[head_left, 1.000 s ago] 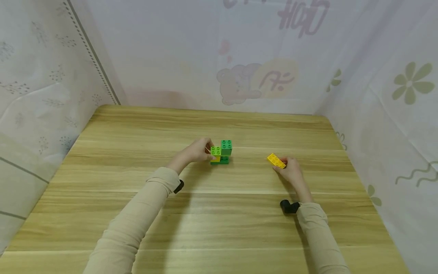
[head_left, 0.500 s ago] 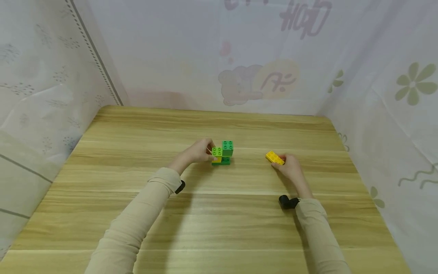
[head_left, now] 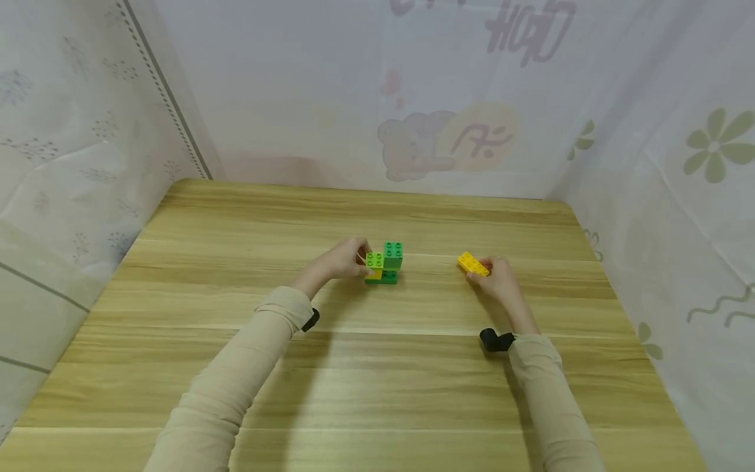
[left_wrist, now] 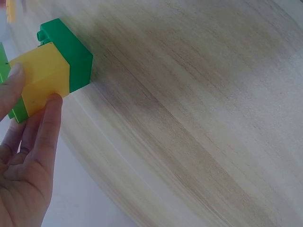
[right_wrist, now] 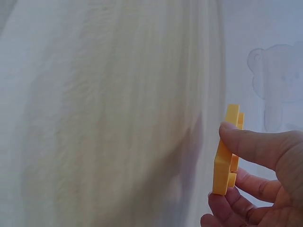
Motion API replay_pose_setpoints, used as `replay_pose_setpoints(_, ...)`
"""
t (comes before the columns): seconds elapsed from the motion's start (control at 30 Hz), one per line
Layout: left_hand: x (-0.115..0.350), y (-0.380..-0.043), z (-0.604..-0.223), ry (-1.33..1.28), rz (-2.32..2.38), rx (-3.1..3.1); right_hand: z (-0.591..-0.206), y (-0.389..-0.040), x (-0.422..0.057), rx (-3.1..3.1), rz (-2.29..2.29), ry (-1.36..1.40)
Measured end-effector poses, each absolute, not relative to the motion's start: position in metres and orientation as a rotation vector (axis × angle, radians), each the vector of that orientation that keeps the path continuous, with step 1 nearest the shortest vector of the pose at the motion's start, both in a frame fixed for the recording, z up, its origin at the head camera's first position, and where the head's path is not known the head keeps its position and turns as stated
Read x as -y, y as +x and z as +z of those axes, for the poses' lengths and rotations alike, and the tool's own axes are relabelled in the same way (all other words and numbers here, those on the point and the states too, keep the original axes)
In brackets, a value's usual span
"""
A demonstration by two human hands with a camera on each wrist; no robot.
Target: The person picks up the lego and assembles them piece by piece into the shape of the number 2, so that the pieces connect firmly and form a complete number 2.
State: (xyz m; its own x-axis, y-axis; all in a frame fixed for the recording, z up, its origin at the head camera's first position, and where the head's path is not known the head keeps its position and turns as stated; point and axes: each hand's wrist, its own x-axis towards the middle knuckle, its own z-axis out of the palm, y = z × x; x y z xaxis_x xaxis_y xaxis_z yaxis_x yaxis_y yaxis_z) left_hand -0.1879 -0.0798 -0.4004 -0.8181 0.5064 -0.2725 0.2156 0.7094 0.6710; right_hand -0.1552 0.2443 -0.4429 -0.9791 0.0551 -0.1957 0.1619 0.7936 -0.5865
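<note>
My left hand [head_left: 345, 259] grips a small stack of toy building bricks near the middle of the table. In the left wrist view, its thumb and fingers pinch the yellow brick [left_wrist: 45, 71]. Under that lies a dark green brick [left_wrist: 75, 56], which sits on the table. A light green brick [head_left: 374, 260] tops the yellow one, and a green brick [head_left: 392, 254] stands higher at the right. To the right, my right hand [head_left: 500, 283] pinches a flat yellow brick [head_left: 473, 264] with studs. The right wrist view shows this brick [right_wrist: 225, 161] edge-on between thumb and fingers, above the table.
The wooden table [head_left: 377, 393] reaches to a pale printed curtain [head_left: 295, 92] at the back and sides. A black wrist camera [head_left: 495, 340] sits on the right wrist, another black device [head_left: 310, 320] on the left.
My right hand has moved slightly away from me with the flat yellow brick, whose tilt has changed a little. The left hand keeps its grip on the stack.
</note>
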Motion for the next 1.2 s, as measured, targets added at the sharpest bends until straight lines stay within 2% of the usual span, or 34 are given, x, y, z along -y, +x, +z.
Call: replay_pose_setpoints(1.2, 0.079, -0.187, -0.401, 0.534, 0.895, -2.472, -0.425, -0.183, -0.209, -2.831, -0.912, 0.074)
